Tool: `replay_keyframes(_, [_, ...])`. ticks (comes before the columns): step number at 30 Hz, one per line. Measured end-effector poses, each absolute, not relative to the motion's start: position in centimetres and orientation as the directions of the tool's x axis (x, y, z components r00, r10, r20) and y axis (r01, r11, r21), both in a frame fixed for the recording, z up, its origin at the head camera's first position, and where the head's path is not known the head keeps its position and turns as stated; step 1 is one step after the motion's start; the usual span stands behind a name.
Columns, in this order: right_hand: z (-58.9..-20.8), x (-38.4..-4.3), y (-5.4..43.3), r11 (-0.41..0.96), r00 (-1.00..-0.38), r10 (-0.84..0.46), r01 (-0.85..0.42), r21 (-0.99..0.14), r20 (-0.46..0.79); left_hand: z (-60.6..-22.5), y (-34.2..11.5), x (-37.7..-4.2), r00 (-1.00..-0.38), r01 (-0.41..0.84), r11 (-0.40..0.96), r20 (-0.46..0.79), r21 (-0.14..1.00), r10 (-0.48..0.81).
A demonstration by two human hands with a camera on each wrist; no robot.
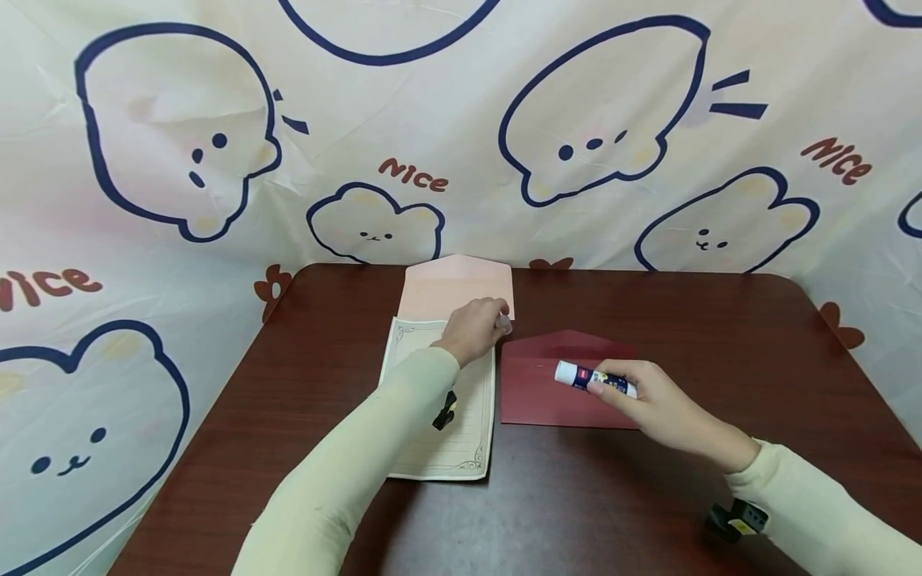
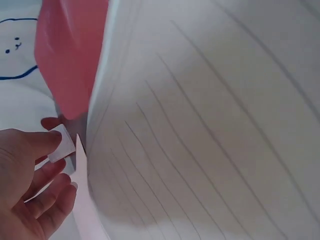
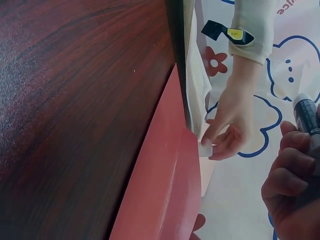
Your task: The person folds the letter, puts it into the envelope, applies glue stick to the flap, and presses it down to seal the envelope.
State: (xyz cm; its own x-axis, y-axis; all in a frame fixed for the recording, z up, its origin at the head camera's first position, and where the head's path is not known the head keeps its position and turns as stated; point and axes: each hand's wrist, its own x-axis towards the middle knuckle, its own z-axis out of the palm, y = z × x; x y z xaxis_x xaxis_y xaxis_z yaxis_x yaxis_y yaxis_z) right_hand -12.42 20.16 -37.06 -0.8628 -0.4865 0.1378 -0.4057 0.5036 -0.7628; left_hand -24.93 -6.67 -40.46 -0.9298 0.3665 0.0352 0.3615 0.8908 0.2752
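Observation:
My left hand (image 1: 475, 330) pinches a small whitish cap (image 2: 62, 144) between thumb and fingers, above the top right corner of a stack of lined letter paper (image 1: 439, 440). A pale pink envelope (image 1: 439, 294) with its flap up lies just behind that paper. To the right, my right hand (image 1: 659, 404) grips a glue stick (image 1: 601, 379) with a dark blue label, its white end pointing left. The glue stick hangs over a dark red envelope (image 1: 536, 392), whose flap is opened away from me; hand and stick cover part of its right side.
Everything lies on a dark brown wooden table (image 1: 720, 320). Behind and beside it hangs a pale curtain (image 1: 461, 104) with blue-outlined bear drawings. Small black devices are strapped at both wrists, one on the right sleeve (image 1: 821, 496).

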Motion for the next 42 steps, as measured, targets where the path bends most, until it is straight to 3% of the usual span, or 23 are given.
replay_keyframes(9, [-36.9, -12.4, 20.1, 0.505, -0.863, -0.489, -0.399, -0.765, 0.127, -41.3, -6.3, -25.7, -0.93, 0.356, 0.905, -0.007, 0.231, 0.367])
replay_keyframes(18, [-36.9, -12.5, 20.1, 0.51, -0.864, -0.487, -0.397, -0.763, 0.124, -40.8, -6.6, -25.3, -0.921, 0.386, 0.901, 0.028, 0.198, 0.388])
replay_keyframes(21, [-37.0, -12.5, 20.2, 0.515, -0.873, -0.47, -0.393, -0.762, 0.132, -39.8, -6.9, -24.7, -0.928, 0.371, 0.892, 0.076, 0.259, 0.364])
replay_keyframes(24, [-37.3, -12.5, 20.2, 0.52, -0.886, -0.444, -0.378, -0.766, 0.136, -38.6, -6.9, -23.6, -0.942, 0.335, 0.847, 0.132, 0.414, 0.308])
replay_keyframes(28, [-37.5, -12.6, 20.1, 0.523, -0.897, -0.411, -0.379, -0.764, 0.163, -37.5, -6.4, -21.7, -0.958, 0.284, 0.662, 0.182, 0.694, 0.219])
replay_keyframes(33, [-37.4, -12.6, 19.6, 0.482, -0.896, -0.384, -0.401, -0.779, 0.223, -36.8, -5.4, -19.0, -0.96, 0.185, 0.265, 0.117, 0.946, 0.253])
replay_keyframes(37, [-37.3, -12.7, 19.0, 0.417, -0.893, -0.369, -0.407, -0.812, 0.258, -36.6, -4.6, -16.9, -0.924, -0.007, 0.024, -0.016, 1.0, 0.382])
replay_keyframes(42, [-37.4, -12.9, 18.0, 0.349, -0.865, -0.403, -0.447, -0.824, 0.299, -36.6, -3.6, -14.7, -0.874, -0.109, -0.063, -0.065, 0.992, 0.482])
